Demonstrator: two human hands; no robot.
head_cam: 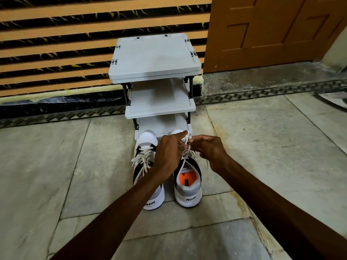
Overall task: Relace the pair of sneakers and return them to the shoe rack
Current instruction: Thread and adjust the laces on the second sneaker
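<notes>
Head view: looking forward and down from the person's head, wide-angle.
Facing: pointing at the rack [155, 59] against the wall [56, 44].
Nearness: sitting close above the floor [47, 166], forearms stretching out from the lower edge.
Shared: only one view showing.

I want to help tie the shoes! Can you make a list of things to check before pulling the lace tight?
1. Both hands on the lace: ok. The left hand and right hand pinch the white lace above the right sneaker.
2. Sneaker flat on the floor: ok.
3. Lace through every eyelet: cannot tell, the hands hide it.
4. Loose end out of the way: not ok, it dangles beside the right sneaker.
5. Left sneaker laced: ok, though whether it is tied cannot be told.
6. Shoe rack has room: ok, visible shelves are bare.
</notes>
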